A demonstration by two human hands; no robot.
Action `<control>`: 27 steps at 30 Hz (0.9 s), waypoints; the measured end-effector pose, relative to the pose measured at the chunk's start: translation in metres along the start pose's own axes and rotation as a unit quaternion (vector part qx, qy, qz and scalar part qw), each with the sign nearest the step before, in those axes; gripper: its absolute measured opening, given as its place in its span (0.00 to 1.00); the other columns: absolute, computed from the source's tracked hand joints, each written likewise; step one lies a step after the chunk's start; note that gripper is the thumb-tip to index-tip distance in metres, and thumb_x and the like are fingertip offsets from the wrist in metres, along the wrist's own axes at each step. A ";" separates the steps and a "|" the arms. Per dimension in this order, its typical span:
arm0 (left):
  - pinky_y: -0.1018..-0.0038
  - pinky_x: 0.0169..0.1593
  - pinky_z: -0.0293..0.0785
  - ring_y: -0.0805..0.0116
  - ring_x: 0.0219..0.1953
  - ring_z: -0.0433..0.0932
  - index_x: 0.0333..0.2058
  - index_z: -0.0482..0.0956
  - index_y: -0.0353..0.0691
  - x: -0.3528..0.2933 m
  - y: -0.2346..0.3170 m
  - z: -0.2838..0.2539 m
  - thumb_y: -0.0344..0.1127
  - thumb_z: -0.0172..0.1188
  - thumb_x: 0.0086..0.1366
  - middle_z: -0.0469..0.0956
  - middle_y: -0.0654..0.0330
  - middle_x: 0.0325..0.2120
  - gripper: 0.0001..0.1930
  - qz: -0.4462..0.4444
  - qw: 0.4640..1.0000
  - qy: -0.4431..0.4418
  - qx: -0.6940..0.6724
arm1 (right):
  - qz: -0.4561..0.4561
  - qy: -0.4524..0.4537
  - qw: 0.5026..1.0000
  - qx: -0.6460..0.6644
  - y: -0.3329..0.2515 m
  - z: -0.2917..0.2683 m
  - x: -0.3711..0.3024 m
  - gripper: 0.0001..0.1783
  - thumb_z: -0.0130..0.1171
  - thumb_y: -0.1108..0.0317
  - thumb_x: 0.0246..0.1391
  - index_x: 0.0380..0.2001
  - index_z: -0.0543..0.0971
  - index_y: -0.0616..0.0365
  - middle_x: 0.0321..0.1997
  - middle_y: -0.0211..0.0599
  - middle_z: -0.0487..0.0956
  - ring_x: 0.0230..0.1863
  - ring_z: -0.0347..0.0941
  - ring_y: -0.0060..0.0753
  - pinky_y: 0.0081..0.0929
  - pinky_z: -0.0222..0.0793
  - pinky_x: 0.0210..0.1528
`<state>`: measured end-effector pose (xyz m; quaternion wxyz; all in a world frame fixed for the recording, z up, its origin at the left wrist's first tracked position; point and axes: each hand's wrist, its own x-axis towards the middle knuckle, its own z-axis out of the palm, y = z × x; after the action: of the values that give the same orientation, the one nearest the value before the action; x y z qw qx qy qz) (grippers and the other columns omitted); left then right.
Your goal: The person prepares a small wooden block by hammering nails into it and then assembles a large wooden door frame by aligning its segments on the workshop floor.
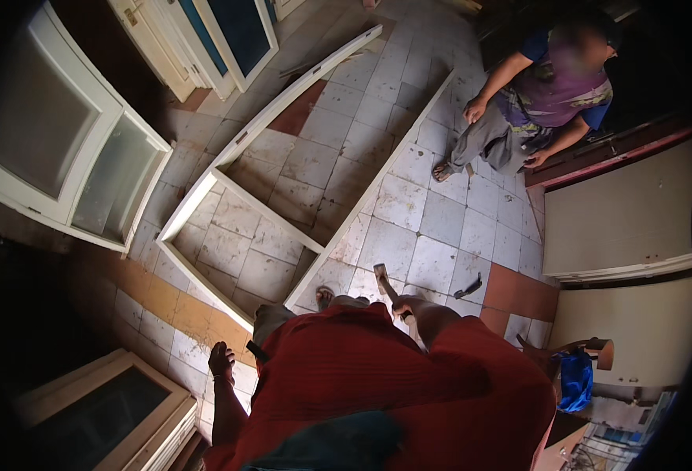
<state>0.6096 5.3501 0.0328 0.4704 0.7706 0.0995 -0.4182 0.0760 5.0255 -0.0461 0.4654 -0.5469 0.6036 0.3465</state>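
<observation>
My right hand (403, 309) is closed around the handle of a hammer (382, 278), whose head points forward over the tiles just ahead of my body. My left hand (221, 361) hangs low at my left side, its fingers slightly bent and apart, with nothing in it. In front of me a white wooden frame (267, 209) with one crossbar lies on the floor, its near end close to my feet. To the right of the hammer, a small dark tool (468, 287), its kind unclear, lies on the tiles.
Another person (554, 90) sits at the far right, hands near the knees. Glazed white door panels (98, 149) lean at the left. A framed panel (110, 416) stands lower left. Pale cabinets (621, 212) line the right side, near a blue cloth or bag (575, 382).
</observation>
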 end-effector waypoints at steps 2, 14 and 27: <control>0.83 0.21 0.59 0.77 0.20 0.68 0.52 0.73 0.44 0.004 0.011 0.032 0.47 0.63 0.61 0.73 0.65 0.24 0.23 0.008 0.998 -0.060 -0.011 | 0.027 -0.069 0.996 -0.054 0.055 0.016 0.003 0.14 0.65 0.66 0.33 0.29 0.81 0.58 0.31 0.38 0.81 0.31 0.76 0.32 0.36 0.69 0.32; 0.80 0.22 0.62 0.76 0.21 0.71 0.49 0.73 0.45 0.010 -0.102 -0.033 0.47 0.63 0.61 0.74 0.65 0.25 0.21 -0.045 0.993 -0.109 0.001 | -0.227 -0.073 0.971 0.020 0.115 0.108 -0.198 0.19 0.64 0.61 0.49 0.45 0.79 0.54 0.45 0.41 0.80 0.50 0.75 0.33 0.31 0.68 0.49; 0.79 0.31 0.69 0.74 0.31 0.76 0.55 0.70 0.35 -0.054 -0.137 -0.202 0.43 0.64 0.62 0.80 0.56 0.32 0.27 0.023 0.998 -0.062 -0.014 | -0.032 -0.015 0.978 -0.206 0.069 0.283 -0.210 0.17 0.64 0.57 0.46 0.36 0.81 0.56 0.40 0.43 0.81 0.41 0.76 0.32 0.31 0.68 0.41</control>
<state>0.6121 5.5999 0.0264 0.4963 0.7386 0.0580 -0.4526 0.0534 5.3699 0.0532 0.3623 -0.6452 0.4942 0.4563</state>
